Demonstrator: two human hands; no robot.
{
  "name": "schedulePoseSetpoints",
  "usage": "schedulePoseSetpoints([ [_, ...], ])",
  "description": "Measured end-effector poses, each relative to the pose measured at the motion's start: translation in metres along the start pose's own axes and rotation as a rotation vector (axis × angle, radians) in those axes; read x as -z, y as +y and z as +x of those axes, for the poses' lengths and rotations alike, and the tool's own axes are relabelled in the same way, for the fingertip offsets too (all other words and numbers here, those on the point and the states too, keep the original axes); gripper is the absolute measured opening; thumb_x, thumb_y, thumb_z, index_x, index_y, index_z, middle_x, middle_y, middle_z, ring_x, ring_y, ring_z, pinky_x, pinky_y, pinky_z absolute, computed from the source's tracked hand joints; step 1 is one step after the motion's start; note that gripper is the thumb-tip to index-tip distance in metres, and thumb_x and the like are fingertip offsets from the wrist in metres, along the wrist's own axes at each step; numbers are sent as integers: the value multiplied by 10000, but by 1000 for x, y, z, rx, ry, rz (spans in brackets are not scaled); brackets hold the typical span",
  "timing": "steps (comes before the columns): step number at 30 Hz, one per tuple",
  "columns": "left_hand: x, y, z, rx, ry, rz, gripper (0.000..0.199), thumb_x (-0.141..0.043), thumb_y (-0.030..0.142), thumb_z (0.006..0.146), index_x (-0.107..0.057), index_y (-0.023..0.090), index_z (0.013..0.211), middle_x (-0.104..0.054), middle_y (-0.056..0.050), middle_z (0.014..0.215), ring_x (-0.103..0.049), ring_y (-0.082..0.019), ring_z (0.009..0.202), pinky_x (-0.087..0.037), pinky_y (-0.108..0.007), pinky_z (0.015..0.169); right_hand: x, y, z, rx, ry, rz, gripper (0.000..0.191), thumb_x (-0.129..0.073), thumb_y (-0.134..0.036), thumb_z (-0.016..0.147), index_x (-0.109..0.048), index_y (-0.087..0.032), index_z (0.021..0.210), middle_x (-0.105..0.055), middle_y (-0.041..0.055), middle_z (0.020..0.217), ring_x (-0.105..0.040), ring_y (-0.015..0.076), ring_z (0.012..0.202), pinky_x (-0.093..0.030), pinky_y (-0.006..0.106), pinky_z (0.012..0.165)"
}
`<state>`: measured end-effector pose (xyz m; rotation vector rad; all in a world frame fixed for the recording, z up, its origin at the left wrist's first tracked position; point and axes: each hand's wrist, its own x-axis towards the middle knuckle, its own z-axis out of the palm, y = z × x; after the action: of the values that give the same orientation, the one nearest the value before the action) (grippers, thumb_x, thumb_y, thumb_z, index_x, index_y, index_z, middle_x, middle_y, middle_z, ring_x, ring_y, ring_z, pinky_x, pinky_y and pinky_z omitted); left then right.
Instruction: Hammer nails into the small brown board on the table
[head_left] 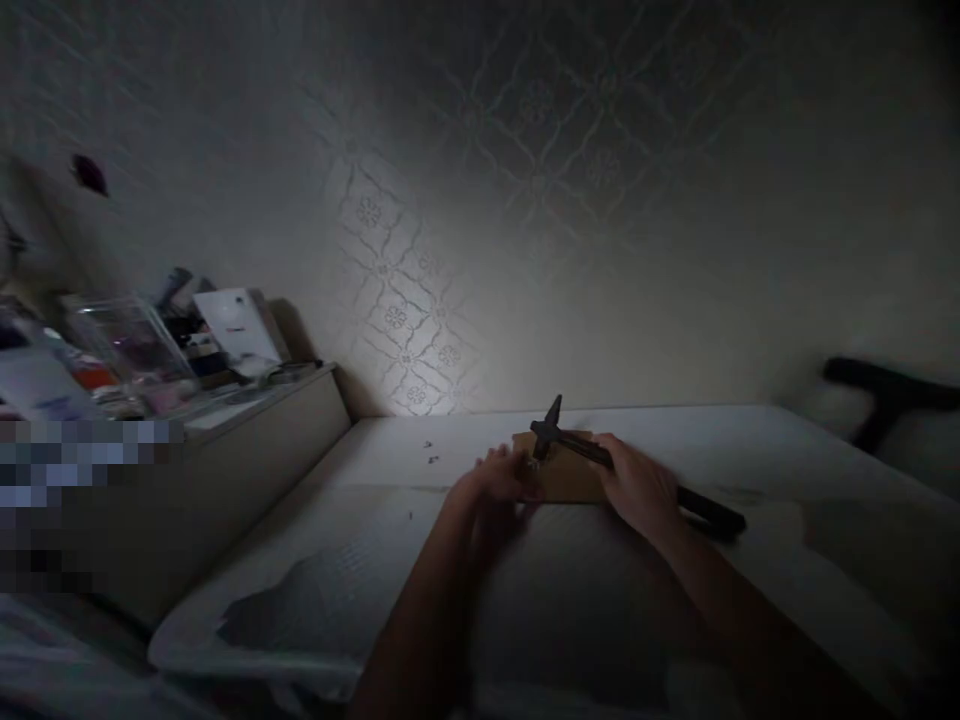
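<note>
My right hand (639, 487) is wrapped around the handle of a dark hammer (551, 432). The handle's black end sticks out behind the hand. The hammer head is over the left part of a flat brown board (570, 482), which looks like wood or cardboard; whether it touches the board I cannot tell. At the board's left edge, my left hand (495, 475) is closed on it. Close to its fingers and the hammer head are small shiny metal pieces (533, 464), too blurred to name.
Several tiny dark pieces (432, 460) lie on the white table (390, 440), left of the board. A grey worn patch (300, 600) marks its near left. A cabinet (247, 440) with boxes and clutter stands left. A black T-shaped object (885, 395) is at right. Patterned wallpaper (480, 250) rises behind.
</note>
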<state>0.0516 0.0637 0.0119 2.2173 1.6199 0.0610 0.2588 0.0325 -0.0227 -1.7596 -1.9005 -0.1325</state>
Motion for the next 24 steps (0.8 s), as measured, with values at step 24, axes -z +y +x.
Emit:
schedulePoseSetpoints([
  [24, 3, 3, -3, 35, -57, 124, 834, -650, 547, 722, -305, 251, 1421, -291, -140, 1498, -272, -348, 1370, -290, -466, 1080, 0, 0, 0, -33, -24, 11, 294, -456, -267, 891, -544, -265, 1172, -685, 47, 1039, -647, 215, 872, -403, 293, 663],
])
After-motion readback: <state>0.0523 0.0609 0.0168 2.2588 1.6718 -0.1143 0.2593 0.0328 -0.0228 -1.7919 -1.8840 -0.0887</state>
